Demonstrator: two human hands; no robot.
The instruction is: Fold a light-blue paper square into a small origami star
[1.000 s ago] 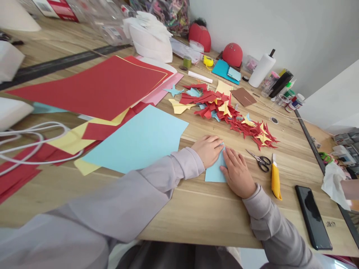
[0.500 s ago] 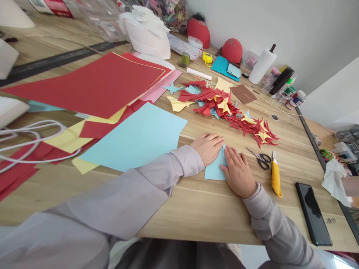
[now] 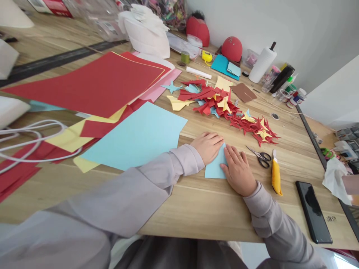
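A folded piece of light-blue paper lies flat on the wooden table, and both hands press on it. My left hand rests on its upper left side, fingertips at the top corner. My right hand lies flat across its right side, covering much of the paper. Just right of my right hand are black-handled scissors and a yellow utility knife. Above my hands sits a heap of folded red and yellow paper shapes.
A large light-blue sheet lies left of my left hand, on red and yellow sheets. A black phone lies at the right. Another person's hand is at the right edge beside a white tissue.
The view drifts slightly upward. Both hands stay pressed on the light-blue paper, and its top fold now lies flatter beneath my fingers.
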